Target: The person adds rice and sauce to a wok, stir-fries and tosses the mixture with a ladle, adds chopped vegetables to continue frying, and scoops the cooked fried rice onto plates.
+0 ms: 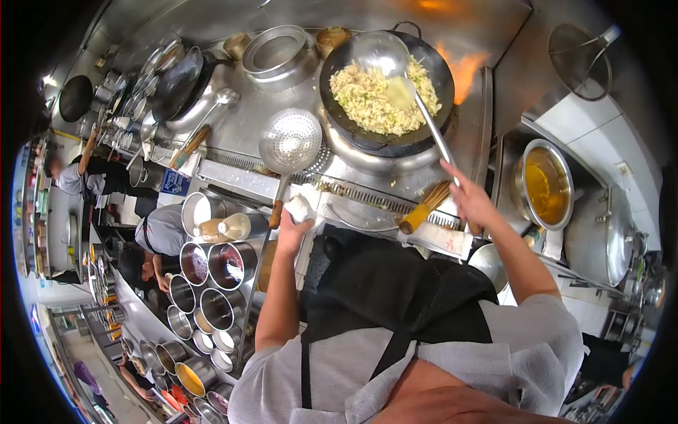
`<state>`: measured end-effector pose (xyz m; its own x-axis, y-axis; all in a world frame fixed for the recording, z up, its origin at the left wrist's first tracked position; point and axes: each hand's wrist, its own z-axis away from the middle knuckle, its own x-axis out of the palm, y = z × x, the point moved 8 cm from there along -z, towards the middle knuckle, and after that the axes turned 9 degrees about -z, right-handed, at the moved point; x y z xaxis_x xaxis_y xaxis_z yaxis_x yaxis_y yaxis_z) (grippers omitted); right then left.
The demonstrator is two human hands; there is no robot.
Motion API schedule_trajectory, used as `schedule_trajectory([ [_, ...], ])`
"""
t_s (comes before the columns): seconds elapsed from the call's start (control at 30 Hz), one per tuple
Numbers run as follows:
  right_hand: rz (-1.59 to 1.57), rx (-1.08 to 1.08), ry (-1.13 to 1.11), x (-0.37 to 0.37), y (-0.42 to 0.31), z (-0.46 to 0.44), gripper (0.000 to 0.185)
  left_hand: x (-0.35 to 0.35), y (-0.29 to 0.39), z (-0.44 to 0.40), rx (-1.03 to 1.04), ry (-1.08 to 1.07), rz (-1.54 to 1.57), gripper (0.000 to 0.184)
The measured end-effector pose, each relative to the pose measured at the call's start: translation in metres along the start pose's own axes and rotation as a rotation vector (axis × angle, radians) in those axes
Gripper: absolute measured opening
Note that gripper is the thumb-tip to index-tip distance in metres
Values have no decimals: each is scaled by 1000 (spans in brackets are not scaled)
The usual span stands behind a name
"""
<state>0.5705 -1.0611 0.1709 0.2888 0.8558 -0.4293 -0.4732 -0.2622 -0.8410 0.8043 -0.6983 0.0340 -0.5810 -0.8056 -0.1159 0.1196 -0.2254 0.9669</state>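
My right hand (472, 200) is closed around the handle end of a long metal ladle (432, 127). Its bowl hangs over a black wok (337, 126) of fried rice (353, 95), pale yellow with green bits. Closed fingers of my left hand (293, 232) hold a bunched white cloth (299, 207) at the stove's front edge. Right beside that hand is the wooden handle of a perforated skimmer (290, 140), whose round head rests on the stovetop. Below the wok, a bamboo brush (424, 207) lies near my right hand.
Flames (462, 74) rise at the wok's right side. A metal bowl of yellow oil (545, 185) stands to the right, below a hanging strainer (579, 60). Several metal pots (226, 265) of ingredients are at left. Co-workers (161, 230) work on the left side.
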Motion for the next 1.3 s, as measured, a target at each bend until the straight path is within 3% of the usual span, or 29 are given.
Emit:
schedule_trajectory([
  [0.1, -191, 231, -144, 31, 64, -16, 52, -16, -22, -52, 16, 98, -115, 59],
  [0.2, -151, 187, -100, 24, 63, -33, 52, -23, -86, -98, 98, 93, -426, 50],
  [0.23, -20, 133, -72, 21, 39, -21, 54, -25, -94, -101, 29, 148, -788, 54],
  [0.27, -22, 139, -53, 21, 26, 2, 54, -25, -118, -108, 38, 131, -703, 59],
  [0.37, -185, 188, 2, 20, 8, 44, 55, -18, -101, -102, 20, 251, -657, 64],
  [0.43, -263, 226, -26, 32, 29, 40, 55, -12, -21, -72, 154, 446, -1012, 64],
  [0.5, -306, 273, -27, 39, 57, 6, 55, 26, 68, -52, 513, 108, -571, 53],
  [0.53, -357, 328, -49, 43, 65, -2, 54, 58, 110, -28, 324, -321, -277, 36],
  [0.57, -228, 303, -33, 42, 55, -8, 54, 80, 186, 23, 511, -637, -238, 21],
  [0.6, -222, 291, -20, 38, 43, -5, 54, 93, 244, 75, 852, -1032, -43, 14],
  [0.67, -253, 216, 108, 44, 22, 21, 54, 90, 308, 141, 1041, -1476, 220, 12],
  [0.83, 22, 97, 275, 55, 48, 7, 55, 60, 320, 143, 1048, -1624, 224, 9],
  [0.9, -471, 305, 205, 54, 83, -29, 55, 43, 320, 145, 1081, -1595, 199, 8],
  [0.93, -478, 306, 210, 50, 75, -36, 55, 33, 325, 146, 1078, -1605, 197, 8],
  [1.0, -358, 133, 222, 41, 35, -45, 56, 12, 343, 143, 1129, -1515, 113, 9],
  [1.07, -365, 66, 315, 40, -1, -30, 56, -10, 360, 142, 1208, -1478, 219, 15],
  [1.13, -265, 139, 364, 44, 13, -33, 57, -36, 382, 152, 1392, -1445, 247, 23],
  [1.2, 117, -172, 550, 43, 40, -54, 56, -40, 408, 163, 1456, -1452, 279, 24],
  [1.23, -5, 103, 419, 49, 56, -64, 54, -44, 414, 168, 1522, -1450, 311, 27],
  [1.3, -64, 224, 341, 40, 48, -77, 54, -44, 406, 164, 1480, -1488, 278, 28],
])
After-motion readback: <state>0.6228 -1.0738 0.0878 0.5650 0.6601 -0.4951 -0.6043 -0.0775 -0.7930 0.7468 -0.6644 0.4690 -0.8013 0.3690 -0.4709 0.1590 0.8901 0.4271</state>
